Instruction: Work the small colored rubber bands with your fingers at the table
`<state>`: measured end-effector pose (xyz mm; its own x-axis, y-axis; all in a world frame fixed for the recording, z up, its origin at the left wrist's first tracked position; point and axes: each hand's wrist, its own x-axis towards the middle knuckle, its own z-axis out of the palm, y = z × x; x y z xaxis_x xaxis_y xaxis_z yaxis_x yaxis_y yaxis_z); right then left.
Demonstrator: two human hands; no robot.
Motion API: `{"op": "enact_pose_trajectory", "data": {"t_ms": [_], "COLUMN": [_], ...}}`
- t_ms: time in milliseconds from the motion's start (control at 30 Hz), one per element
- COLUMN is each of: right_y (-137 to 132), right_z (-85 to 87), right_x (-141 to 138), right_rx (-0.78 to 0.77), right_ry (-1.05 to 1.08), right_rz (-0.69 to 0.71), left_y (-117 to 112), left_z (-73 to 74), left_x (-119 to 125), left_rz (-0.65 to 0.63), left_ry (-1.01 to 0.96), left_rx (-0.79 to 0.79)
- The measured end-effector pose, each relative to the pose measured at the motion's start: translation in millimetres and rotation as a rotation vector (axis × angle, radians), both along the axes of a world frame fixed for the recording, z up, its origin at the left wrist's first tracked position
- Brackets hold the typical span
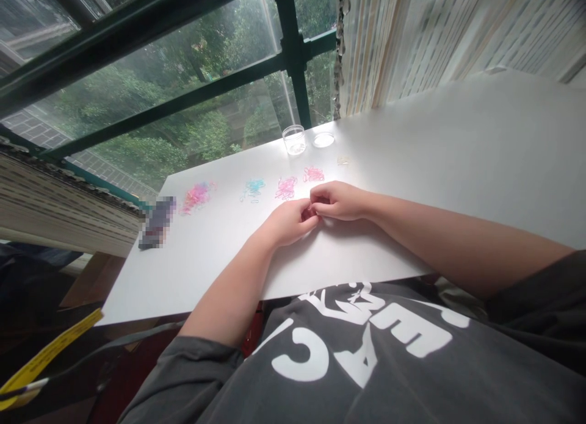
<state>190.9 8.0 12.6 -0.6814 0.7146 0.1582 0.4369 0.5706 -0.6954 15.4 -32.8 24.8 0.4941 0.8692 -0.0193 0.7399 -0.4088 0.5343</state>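
- White table [220,253] mid-frame; window [196,94] upper L, curtain [412,39] upper R.
- Pink loop piles [286,188] abt frame ctr.
- L hand [288,222] & R hand [344,200]: fingers [330,212] curled, tips meeting; can't tell if gripping sth.

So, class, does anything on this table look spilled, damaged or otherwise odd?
Nothing looks clearly damaged or spilled. Slightly untidy: a few blue pieces lie just outside the blue pile. Odd: the dark object at the left end of the white table is blurred into blocks, hiding its details.
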Motion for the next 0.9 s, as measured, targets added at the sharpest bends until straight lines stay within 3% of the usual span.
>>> {"op": "enact_pose_trajectory", "data": {"t_ms": [900], "right_y": [0.8], "right_z": [-3.0], "right_x": [-0.4], "right_rx": [-0.015], "right_ry": [0.005], "right_rz": [-0.001], "left_y": [1.4], "left_z": [-2.5], "left_x": [-1.5], "left_rz": [-0.016], "left_ry": [-0.009], "left_rx": [0.020]}}
